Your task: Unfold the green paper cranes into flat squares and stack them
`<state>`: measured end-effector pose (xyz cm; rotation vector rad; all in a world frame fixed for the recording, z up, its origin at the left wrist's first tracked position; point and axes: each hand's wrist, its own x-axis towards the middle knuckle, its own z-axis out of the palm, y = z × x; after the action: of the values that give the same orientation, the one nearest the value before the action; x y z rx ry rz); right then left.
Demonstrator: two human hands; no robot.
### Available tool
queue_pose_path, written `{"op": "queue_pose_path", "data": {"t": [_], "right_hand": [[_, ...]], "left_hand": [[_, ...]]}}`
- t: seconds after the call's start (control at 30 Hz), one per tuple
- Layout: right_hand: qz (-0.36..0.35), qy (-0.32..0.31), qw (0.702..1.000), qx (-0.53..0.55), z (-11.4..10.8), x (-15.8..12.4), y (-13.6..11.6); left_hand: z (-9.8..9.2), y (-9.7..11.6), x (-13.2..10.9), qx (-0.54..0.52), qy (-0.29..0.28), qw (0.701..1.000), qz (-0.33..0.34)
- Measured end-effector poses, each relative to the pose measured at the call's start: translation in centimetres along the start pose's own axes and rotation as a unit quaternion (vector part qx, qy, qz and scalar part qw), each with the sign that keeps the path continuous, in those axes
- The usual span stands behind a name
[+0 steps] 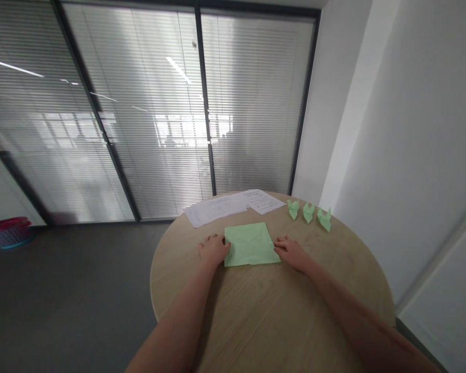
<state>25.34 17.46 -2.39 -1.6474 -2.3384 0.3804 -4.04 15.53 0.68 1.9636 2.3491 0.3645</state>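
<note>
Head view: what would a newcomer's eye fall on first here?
First, the green sheet lying flat on the round wooden table, with the left hand at its left edge and the right hand at its right edge. Next, three small green folded figures stand in a row at the table's far right, and white papers lie beyond the sheet.

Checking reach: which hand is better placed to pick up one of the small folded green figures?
Probably the right hand: it rests at the right edge of the green sheet, on the same side as the three folded figures. The left hand lies at the left edge, with the sheet between.
</note>
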Motion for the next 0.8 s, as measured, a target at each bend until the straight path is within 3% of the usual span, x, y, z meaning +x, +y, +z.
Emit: {"op": "queue_pose_path", "data": {"t": [0.3, 0.6, 0.8], "right_hand": [[-0.018, 0.065, 0.975, 0.212, 0.9, 0.6, 1.0], [-0.012, 0.069, 0.976, 0.205, 0.5, 0.4, 1.0], [0.041, 0.079, 0.978, 0.186, 0.4, 0.6, 1.9]], "left_hand": [[0.5, 0.0, 0.9, -0.125, 0.005, 0.992, 0.004], [1.0, 0.2, 1.3, -0.264, -0.005, 0.963, 0.052], [1.6, -0.3, 2.0, -0.353, 0.017, 0.935, 0.014]]}}
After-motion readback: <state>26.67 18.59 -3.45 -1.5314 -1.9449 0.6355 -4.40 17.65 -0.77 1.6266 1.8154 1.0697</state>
